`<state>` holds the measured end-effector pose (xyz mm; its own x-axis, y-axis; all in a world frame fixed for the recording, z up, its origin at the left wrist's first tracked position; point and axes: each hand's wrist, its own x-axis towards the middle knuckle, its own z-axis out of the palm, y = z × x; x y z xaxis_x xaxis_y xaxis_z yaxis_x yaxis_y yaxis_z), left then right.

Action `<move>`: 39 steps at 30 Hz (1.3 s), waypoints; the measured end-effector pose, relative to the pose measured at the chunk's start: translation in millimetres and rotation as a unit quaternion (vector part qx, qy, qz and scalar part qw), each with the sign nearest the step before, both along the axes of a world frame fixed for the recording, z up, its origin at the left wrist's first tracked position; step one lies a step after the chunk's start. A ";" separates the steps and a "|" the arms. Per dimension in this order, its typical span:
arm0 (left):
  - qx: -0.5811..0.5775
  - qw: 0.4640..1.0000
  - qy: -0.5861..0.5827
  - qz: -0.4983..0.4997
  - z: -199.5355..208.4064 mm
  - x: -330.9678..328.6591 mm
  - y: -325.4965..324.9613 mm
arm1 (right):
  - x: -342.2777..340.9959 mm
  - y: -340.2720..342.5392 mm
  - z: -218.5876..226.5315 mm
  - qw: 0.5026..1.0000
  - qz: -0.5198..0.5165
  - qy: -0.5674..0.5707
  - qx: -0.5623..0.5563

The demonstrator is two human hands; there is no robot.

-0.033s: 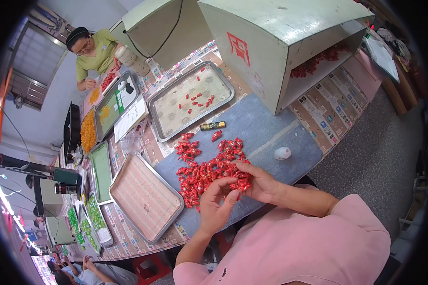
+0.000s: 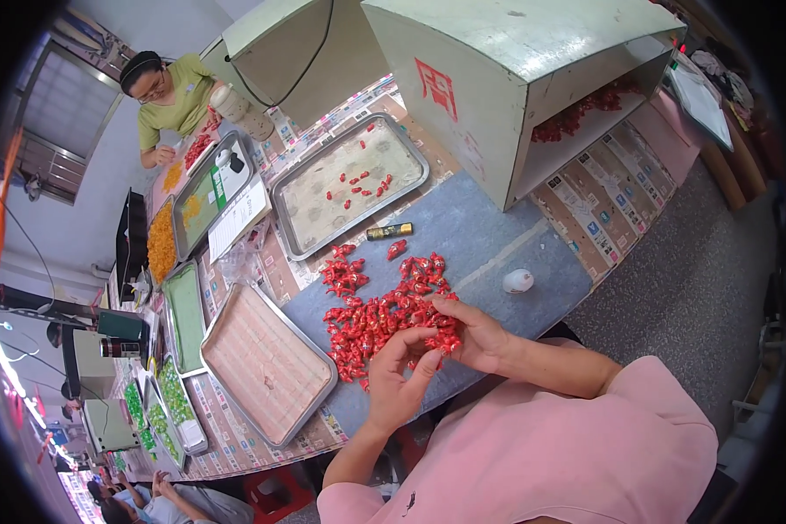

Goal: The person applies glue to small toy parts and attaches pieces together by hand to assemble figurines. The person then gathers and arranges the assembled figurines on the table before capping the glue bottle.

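Note:
A heap of small glossy red molded pieces (image 2: 362, 323) is spread over the blue-grey mat (image 2: 489, 253) in front of me. My left hand (image 2: 399, 380) is at the heap's near right side, its thumb and forefinger curled in toward a red piece. Across from it, my right hand (image 2: 476, 336) has its fingers bent round one or more red pieces (image 2: 446, 336). The fingertips of both hands nearly meet there, and the hands partly hide what they hold. One red piece (image 2: 396, 250) lies apart at the heap's far edge.
Beyond the mat are a black-and-gold cylinder (image 2: 389, 231) and a metal tray (image 2: 290, 240) with several red bits. A pinkish lined tray (image 2: 262, 367) lies left. A white rounded object (image 2: 518, 280) stands right, below a pale open-fronted box (image 2: 472, 105). A co-worker (image 2: 179, 96) sits far left.

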<state>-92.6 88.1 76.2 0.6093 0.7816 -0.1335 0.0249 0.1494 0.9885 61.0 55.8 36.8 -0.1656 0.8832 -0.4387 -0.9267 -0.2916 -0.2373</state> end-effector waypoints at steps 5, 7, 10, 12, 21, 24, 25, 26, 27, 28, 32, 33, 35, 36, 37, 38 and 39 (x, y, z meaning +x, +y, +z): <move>0.241 0.961 0.128 -0.035 7.5 10.2 -4.5 | -0.6 0.2 -4.5 1.000 -0.005 0.009 -0.004; 0.329 0.932 0.143 -0.049 6.8 15.8 -9.7 | -0.6 1.5 -8.6 1.000 -0.005 0.015 -0.015; 0.410 0.900 0.140 -0.045 -6.0 18.4 -10.6 | -1.0 1.1 -7.4 0.999 -0.011 0.019 -0.023; 0.413 0.898 0.148 -0.022 -6.8 21.5 -12.0 | -1.2 1.7 -7.8 1.000 -0.014 0.019 -0.019; 0.456 0.867 0.181 0.094 6.1 1.8 31.9 | 10.0 0.1 -9.9 0.995 0.011 0.102 -0.014; 0.422 0.863 0.241 0.134 -14.1 -16.1 79.0 | 11.8 0.6 -6.7 0.994 0.005 0.099 -0.040; 0.424 0.861 0.244 0.138 -18.2 -23.9 91.0 | 10.1 0.3 -6.0 0.994 0.012 0.099 -0.039; 0.428 0.850 0.283 0.117 -23.6 -28.5 103.5 | 10.0 0.4 -6.6 0.994 0.014 0.097 -0.039; 0.430 0.838 0.322 0.097 -25.1 -30.5 112.2 | 9.2 0.4 -7.3 0.994 0.014 0.097 -0.036; 0.433 0.827 0.349 0.075 -24.9 -28.1 117.2 | 9.2 -1.0 -9.0 0.994 0.017 0.101 -0.043; 0.466 0.789 0.398 0.043 -25.2 -13.7 125.4 | 10.5 -3.7 -11.0 0.993 0.019 0.103 -0.046; 0.468 0.778 0.419 0.029 -27.4 -11.5 127.2 | 10.7 -3.8 -11.5 0.993 0.019 0.103 -0.045; 0.470 0.766 0.438 0.014 -28.9 -8.4 130.5 | 11.8 -4.0 -13.2 0.993 0.019 0.109 -0.050; 0.464 0.767 0.444 0.003 -28.6 -8.4 132.3 | 12.6 -3.7 -13.2 0.993 0.018 0.109 -0.050; 0.458 0.766 0.450 -0.007 -27.5 -9.2 133.5 | 12.6 -3.8 -12.6 0.993 0.015 0.106 -0.045; 0.458 0.766 0.451 -0.008 -26.2 -9.0 134.9 | 12.4 -4.2 -12.2 0.994 0.012 0.104 -0.040; 0.450 0.767 0.457 -0.017 -24.8 -8.5 136.3 | 11.8 -4.8 -13.2 0.994 0.011 0.105 -0.040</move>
<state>-101.1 224.4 51.4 0.6041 0.7941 0.0674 0.7581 -0.5987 0.2585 72.8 50.9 23.5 -0.2800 0.8424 -0.4604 -0.9463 -0.3230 -0.0154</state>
